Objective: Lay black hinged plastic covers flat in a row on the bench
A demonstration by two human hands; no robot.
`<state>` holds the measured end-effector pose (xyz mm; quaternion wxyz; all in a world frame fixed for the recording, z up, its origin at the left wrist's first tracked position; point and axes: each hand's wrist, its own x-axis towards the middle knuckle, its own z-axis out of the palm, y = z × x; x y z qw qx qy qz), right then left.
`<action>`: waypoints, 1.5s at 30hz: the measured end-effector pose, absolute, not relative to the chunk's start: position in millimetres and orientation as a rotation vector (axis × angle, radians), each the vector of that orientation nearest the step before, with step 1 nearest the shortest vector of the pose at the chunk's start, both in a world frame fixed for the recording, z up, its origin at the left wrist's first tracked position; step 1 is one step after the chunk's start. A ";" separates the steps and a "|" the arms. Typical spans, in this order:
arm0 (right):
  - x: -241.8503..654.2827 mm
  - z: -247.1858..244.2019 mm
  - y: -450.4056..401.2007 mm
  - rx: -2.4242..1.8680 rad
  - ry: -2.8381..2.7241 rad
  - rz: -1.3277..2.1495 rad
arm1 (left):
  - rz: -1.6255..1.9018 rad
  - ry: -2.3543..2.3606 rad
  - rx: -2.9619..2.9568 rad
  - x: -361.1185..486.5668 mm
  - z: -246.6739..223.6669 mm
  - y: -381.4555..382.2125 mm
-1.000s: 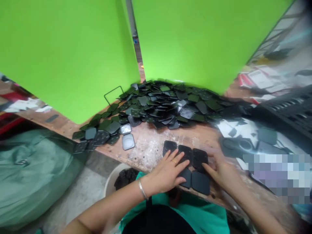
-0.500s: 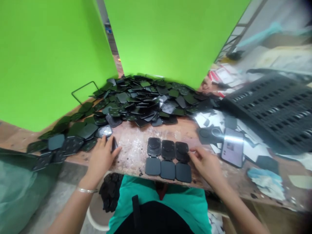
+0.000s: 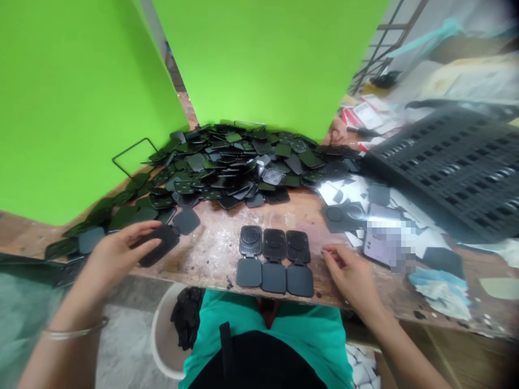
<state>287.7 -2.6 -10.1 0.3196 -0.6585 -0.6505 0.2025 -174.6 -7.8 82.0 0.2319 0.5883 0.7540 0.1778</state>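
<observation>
Our left hand (image 3: 115, 254) reaches out to the left, palm turned inward, fingers (image 3: 144, 229) stretched forward and curled lightly around a dark flat piece — thumb below, the rest above. A thin bangle sits on that wrist, and the forearm runs down to the lower left corner. Our right hand (image 3: 351, 273) rests low and relaxed, fingers bent loosely — nothing in it — with the forearm trailing off to the lower right.

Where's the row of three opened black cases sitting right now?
In the head view, the three opened black cases lie side by side at the near edge of the wooden table, centre, just left of the right hand.
</observation>
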 end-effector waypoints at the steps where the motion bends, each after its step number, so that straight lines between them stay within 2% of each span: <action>1: 289.0 -11.9 -3.3 -1.730 -1.705 0.538 | 0.475 1.969 1.573 -177.1 90.0 -3.7; 5: 293.0 -21.2 -4.4 -1.721 -1.677 0.576 | 0.190 1.607 1.590 -168.1 104.1 28.1; 9: 295.2 -30.2 -3.5 -1.714 -1.665 0.573 | -0.113 1.183 1.726 -137.6 89.8 74.8; 12: 295.4 -34.9 -2.9 -1.704 -1.688 0.550 | -0.182 1.020 1.873 -108.3 76.1 99.7; 17: 292.7 -38.5 -4.8 -1.711 -1.722 0.482 | -0.029 1.104 2.238 -75.0 62.2 92.5; 25: 283.5 -36.2 -13.6 -1.453 -1.997 0.288 | 0.234 1.738 2.399 -66.9 10.2 6.3; 29: 271.4 -42.1 -8.6 -1.301 -2.178 0.311 | 0.148 1.672 2.483 -65.0 -9.8 -7.5; 33: 261.6 -45.9 -3.5 -1.319 -2.294 0.359 | 0.125 1.566 2.552 -67.3 -7.8 0.1; 45: 246.0 -36.0 4.5 -1.368 -2.272 0.331 | 0.190 1.491 2.681 -74.7 -11.4 2.9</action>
